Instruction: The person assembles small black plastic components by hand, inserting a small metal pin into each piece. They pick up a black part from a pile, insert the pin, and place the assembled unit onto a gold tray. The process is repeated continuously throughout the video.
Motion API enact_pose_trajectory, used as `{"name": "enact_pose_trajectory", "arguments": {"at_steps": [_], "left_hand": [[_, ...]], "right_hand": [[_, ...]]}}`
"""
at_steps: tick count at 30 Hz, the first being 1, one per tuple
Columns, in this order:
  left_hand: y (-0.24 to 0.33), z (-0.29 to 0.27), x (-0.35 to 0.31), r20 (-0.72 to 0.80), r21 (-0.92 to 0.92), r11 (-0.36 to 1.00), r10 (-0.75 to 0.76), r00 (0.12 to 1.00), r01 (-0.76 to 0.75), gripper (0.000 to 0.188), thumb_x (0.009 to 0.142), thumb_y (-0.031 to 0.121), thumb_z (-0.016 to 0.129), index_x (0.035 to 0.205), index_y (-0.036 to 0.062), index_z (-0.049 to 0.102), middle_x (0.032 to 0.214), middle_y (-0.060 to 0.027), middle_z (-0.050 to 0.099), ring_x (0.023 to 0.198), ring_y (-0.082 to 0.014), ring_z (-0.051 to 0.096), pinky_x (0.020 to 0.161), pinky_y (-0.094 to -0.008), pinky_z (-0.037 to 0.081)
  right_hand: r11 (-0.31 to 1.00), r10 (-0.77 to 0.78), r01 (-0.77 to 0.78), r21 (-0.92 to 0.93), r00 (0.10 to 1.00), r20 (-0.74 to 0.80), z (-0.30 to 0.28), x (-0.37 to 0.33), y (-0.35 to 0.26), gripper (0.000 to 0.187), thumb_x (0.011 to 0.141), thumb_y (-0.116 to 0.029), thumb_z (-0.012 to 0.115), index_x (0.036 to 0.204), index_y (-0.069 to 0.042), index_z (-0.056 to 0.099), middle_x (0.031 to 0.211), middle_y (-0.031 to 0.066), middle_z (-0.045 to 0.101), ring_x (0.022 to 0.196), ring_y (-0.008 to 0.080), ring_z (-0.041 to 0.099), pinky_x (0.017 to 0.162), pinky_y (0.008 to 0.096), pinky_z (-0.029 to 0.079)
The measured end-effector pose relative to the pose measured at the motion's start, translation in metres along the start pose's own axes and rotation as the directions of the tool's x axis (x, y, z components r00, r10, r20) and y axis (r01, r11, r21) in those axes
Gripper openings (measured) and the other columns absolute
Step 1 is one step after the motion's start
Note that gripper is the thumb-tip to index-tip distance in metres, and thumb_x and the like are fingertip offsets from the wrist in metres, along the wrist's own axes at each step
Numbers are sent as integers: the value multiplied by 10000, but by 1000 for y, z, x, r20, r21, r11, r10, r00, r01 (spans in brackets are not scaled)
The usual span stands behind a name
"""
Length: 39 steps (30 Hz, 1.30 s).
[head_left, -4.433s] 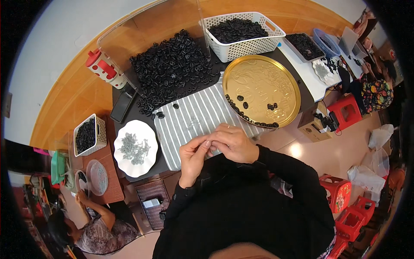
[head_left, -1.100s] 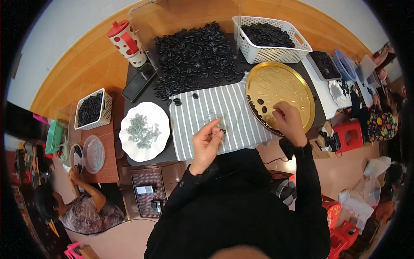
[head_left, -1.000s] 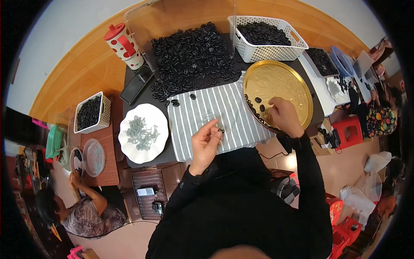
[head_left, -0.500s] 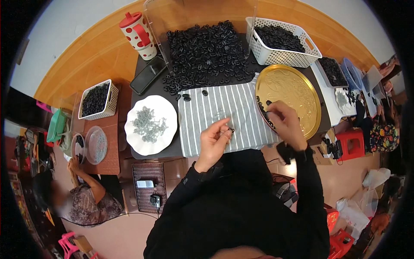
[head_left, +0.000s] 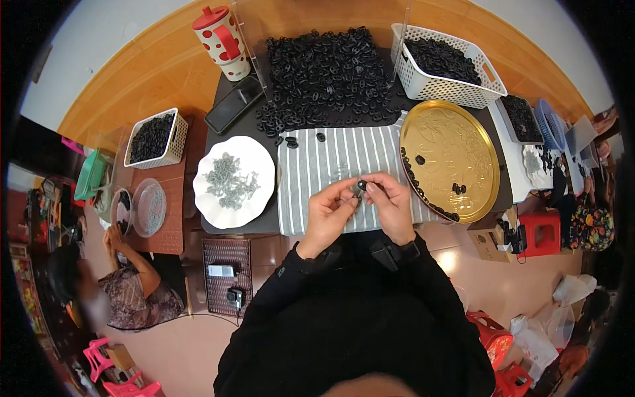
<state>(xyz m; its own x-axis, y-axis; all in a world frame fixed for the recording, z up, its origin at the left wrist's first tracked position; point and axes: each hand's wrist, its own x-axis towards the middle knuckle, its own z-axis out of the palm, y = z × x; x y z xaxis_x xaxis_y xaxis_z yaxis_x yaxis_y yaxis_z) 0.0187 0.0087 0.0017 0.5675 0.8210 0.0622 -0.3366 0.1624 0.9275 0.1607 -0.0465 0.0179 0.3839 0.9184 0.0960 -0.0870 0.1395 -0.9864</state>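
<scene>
My left hand [head_left: 331,213] and my right hand [head_left: 395,210] meet over the grey-and-white striped cloth [head_left: 307,169]. Pinched in my right fingertips is a small black oval piece [head_left: 362,185]. The left thumb and forefinger are closed right beside it on something small and dark that I cannot make out. To the right lies a round gold tray [head_left: 456,155], with a row of small black pieces [head_left: 419,188] along its near-left rim and a few loose ones inside. Left of the cloth, a scalloped white plate [head_left: 258,210] carries small clear-grey pieces [head_left: 228,180].
Behind the cloth spreads a heap of black oval pieces [head_left: 327,79]. White baskets [head_left: 456,94] [head_left: 173,135] hold more. A phone [head_left: 233,106] and a red-dotted tumbler [head_left: 221,45] stand at the back left. Another person [head_left: 142,291] works at a table on the left.
My right hand has come from the gold tray to my left hand, bringing a black oval piece. The left hand has stayed nearly in place. The view has shifted slightly.
</scene>
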Motion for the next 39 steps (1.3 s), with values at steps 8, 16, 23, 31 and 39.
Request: {"name": "enact_pose_trajectory", "arguments": {"at_steps": [8,16,23,31,39], "left_hand": [[-2,-1,-2,-34,5,1000,24,999,-24,344,865,-79,592,1195,8,630,872,7,605,696,-62,566,580,-197,462],[-3,1,-1,-44,-10,999,39,998,-39,325,867,-84,590,1177,0,636,879,-4,608,702,-72,575,585,-208,472],[-5,0,0,-43,-57,997,52,998,-54,305,883,-77,585,1176,-7,632,880,-28,622,724,-93,585,605,-222,484],[-6,-1,-2,-56,-62,995,80,995,-84,318,882,-82,582,1189,-14,624,900,-51,637,740,-107,599,625,-224,501],[-3,-1,0,-54,-52,992,113,992,-115,313,863,-92,595,1164,-19,642,908,-74,647,737,-117,606,618,-224,509]], "right_hand": [[998,-55,55,-30,998,13,1,-1,4,142,921,-16,560,1032,13,645,840,-4,588,688,50,510,619,204,426],[993,-66,69,-92,997,41,2,-4,2,146,937,-24,551,1044,29,634,858,9,562,713,66,521,648,203,430],[984,-152,160,-79,984,91,1,-3,8,134,930,-9,557,1030,26,640,843,14,550,717,63,524,632,201,425],[980,-174,184,-77,977,123,3,-5,3,194,888,71,554,1065,39,627,875,55,561,762,106,573,671,232,469],[933,-288,306,-188,950,120,6,-8,2,315,831,89,610,1140,31,617,929,89,585,809,156,616,700,250,491]]}}
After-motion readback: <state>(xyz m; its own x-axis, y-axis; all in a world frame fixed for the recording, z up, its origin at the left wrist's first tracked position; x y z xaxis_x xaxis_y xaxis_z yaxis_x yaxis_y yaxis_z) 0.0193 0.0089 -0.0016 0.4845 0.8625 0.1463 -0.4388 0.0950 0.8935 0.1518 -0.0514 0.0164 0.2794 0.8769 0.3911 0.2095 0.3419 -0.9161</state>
